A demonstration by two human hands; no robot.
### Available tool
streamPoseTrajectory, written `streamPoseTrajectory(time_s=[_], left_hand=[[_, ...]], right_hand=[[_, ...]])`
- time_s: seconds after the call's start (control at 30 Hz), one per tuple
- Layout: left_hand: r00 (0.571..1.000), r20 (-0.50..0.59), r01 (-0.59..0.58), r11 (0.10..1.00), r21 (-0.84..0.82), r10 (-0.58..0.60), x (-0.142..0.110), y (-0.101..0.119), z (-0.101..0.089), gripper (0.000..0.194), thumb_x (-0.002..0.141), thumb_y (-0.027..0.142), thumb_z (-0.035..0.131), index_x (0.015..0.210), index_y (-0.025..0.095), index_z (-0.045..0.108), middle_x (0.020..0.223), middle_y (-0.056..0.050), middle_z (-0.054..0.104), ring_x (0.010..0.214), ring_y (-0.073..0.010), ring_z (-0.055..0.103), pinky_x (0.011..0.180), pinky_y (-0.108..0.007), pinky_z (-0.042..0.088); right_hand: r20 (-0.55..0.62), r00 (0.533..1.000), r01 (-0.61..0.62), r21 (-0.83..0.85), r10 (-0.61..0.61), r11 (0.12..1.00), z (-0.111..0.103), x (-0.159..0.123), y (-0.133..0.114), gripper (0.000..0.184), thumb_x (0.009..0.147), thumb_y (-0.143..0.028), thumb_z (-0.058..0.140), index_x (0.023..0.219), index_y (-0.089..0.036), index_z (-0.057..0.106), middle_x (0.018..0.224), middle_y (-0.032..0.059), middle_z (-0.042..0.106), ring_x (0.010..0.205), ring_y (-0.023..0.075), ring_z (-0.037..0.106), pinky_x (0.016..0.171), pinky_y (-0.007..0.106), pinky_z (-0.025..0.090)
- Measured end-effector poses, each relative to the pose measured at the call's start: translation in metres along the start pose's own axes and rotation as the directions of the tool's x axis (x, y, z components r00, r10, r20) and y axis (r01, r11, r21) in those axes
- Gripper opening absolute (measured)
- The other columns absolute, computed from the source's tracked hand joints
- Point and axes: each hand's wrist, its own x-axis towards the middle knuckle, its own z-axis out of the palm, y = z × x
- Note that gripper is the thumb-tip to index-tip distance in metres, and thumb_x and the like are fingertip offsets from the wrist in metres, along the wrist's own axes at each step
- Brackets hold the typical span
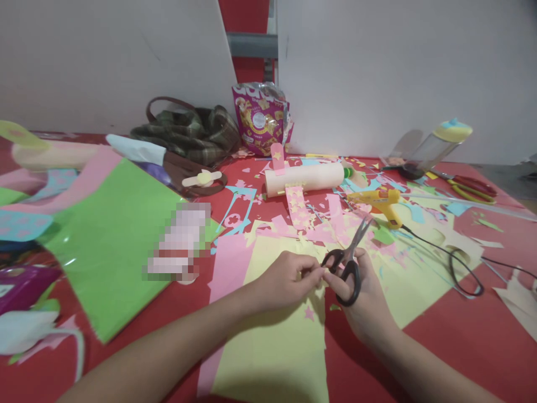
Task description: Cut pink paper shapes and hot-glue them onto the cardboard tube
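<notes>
My right hand (366,291) is closed round a pair of scissors (350,264) with black handles, their blades pointing up and away. Its thumb and fingertips meet those of my left hand (290,281), which is pinched shut. Whatever small piece lies between the fingertips is too small to make out. Below both hands lies a pale yellow paper sheet (277,358), partly over a pink sheet (226,263). A small pink paper star (309,313) rests on the yellow sheet.
Beyond my hands lie a cream paper tube (308,178) with pink strips, many paper scraps, and a yellow glue gun (380,202) with a black cord. Green sheets (121,252) and a blurred-out object (179,240) are left. Pliers (472,187) and a clear bottle (440,148) stand right.
</notes>
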Motion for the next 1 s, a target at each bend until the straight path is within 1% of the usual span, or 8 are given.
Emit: streamPoseTrajectory(time_s=[0.1, 0.17, 0.3, 0.4, 0.57, 0.77, 0.87, 1.0], left_hand=[[1.0, 0.01, -0.002, 0.999, -0.034, 0.002, -0.0006, 0.0016, -0.0011, 0.027, 0.08, 0.024, 0.036, 0.06, 0.013, 0.05, 0.055, 0.002, 0.048, 0.052, -0.0072, 0.041, 0.052, -0.018, 0.031], [1.0, 0.025, -0.002, 0.996, -0.087, 0.004, -0.0007, 0.0025, -0.0025, 0.027, 0.081, 0.024, 0.036, 0.06, 0.013, 0.05, 0.056, 0.002, 0.048, 0.052, -0.0071, 0.041, 0.052, -0.018, 0.032], [0.999, 0.037, 0.003, 0.981, -0.191, 0.004, 0.0, 0.0036, -0.0053, 0.032, 0.081, 0.019, 0.032, 0.054, 0.013, 0.046, 0.052, 0.003, 0.042, 0.049, -0.0062, 0.037, 0.05, -0.017, 0.031], [0.999, 0.04, 0.005, 0.975, -0.221, 0.004, 0.0002, 0.0044, -0.0067, 0.032, 0.08, 0.015, 0.031, 0.052, 0.013, 0.046, 0.052, 0.004, 0.041, 0.049, -0.0062, 0.037, 0.051, -0.017, 0.031], [0.999, 0.038, -0.011, 0.99, -0.139, 0.017, -0.0005, 0.0041, -0.0062, 0.026, 0.078, 0.019, 0.037, 0.057, 0.013, 0.05, 0.053, 0.004, 0.044, 0.05, -0.006, 0.039, 0.05, -0.017, 0.031], [0.998, 0.014, -0.053, 0.998, -0.021, 0.053, -0.0002, 0.0001, -0.0026, 0.027, 0.08, 0.022, 0.036, 0.059, 0.013, 0.05, 0.053, 0.003, 0.046, 0.05, -0.0064, 0.041, 0.051, -0.018, 0.031], [0.998, 0.006, -0.062, 0.998, -0.01, 0.062, 0.0002, -0.0002, -0.002, 0.028, 0.08, 0.022, 0.036, 0.059, 0.013, 0.051, 0.053, 0.003, 0.046, 0.049, -0.0063, 0.041, 0.05, -0.017, 0.031], [0.998, 0.003, -0.067, 0.998, -0.016, 0.068, 0.0001, 0.0004, -0.0022, 0.028, 0.08, 0.021, 0.036, 0.058, 0.013, 0.051, 0.053, 0.003, 0.046, 0.049, -0.006, 0.04, 0.05, -0.017, 0.031]], right_hand=[[0.001, 1.0, 0.003, -0.009, -0.003, 1.0, 0.0015, 0.0003, -0.0014, 0.025, 0.067, -0.016, 0.063, 0.078, -0.024, 0.042, 0.076, -0.004, 0.05, 0.058, 0.0097, 0.045, 0.051, 0.022, 0.036], [-0.005, 1.0, 0.001, -0.014, -0.002, 1.0, 0.0023, 0.0005, -0.0023, 0.026, 0.067, -0.016, 0.063, 0.078, -0.024, 0.042, 0.075, -0.0042, 0.05, 0.057, 0.0096, 0.045, 0.051, 0.022, 0.036], [-0.021, 1.0, -0.002, -0.035, 0.001, 0.999, 0.0024, 0.0007, -0.0031, 0.025, 0.067, -0.017, 0.063, 0.078, -0.024, 0.042, 0.074, -0.0041, 0.051, 0.056, 0.0093, 0.045, 0.05, 0.022, 0.035], [-0.024, 1.0, -0.006, -0.042, 0.005, 0.999, 0.0016, 0.0007, -0.0026, 0.025, 0.067, -0.017, 0.063, 0.077, -0.024, 0.042, 0.073, -0.0045, 0.05, 0.055, 0.0091, 0.044, 0.049, 0.021, 0.034], [-0.023, 1.0, -0.003, -0.034, 0.002, 0.999, 0.0014, 0.0002, -0.0011, 0.026, 0.067, -0.016, 0.063, 0.078, -0.025, 0.042, 0.074, -0.0047, 0.05, 0.056, 0.0094, 0.044, 0.049, 0.021, 0.034], [-0.032, 1.0, -0.001, -0.015, 0.0, 1.0, 0.0022, 0.0002, -0.0035, 0.028, 0.065, -0.017, 0.065, 0.077, -0.024, 0.041, 0.072, -0.0046, 0.051, 0.056, 0.0095, 0.045, 0.05, 0.021, 0.035], [-0.038, 0.999, -0.008, -0.016, 0.008, 1.0, 0.0023, 0.0002, -0.0044, 0.028, 0.064, -0.018, 0.065, 0.077, -0.024, 0.041, 0.072, -0.0041, 0.051, 0.056, 0.0101, 0.046, 0.05, 0.021, 0.036], [-0.019, 1.0, 0.0, -0.023, 0.0, 1.0, 0.0024, 0.0002, -0.004, 0.026, 0.066, -0.018, 0.064, 0.078, -0.024, 0.042, 0.075, -0.0038, 0.051, 0.058, 0.01, 0.045, 0.051, 0.021, 0.036]])
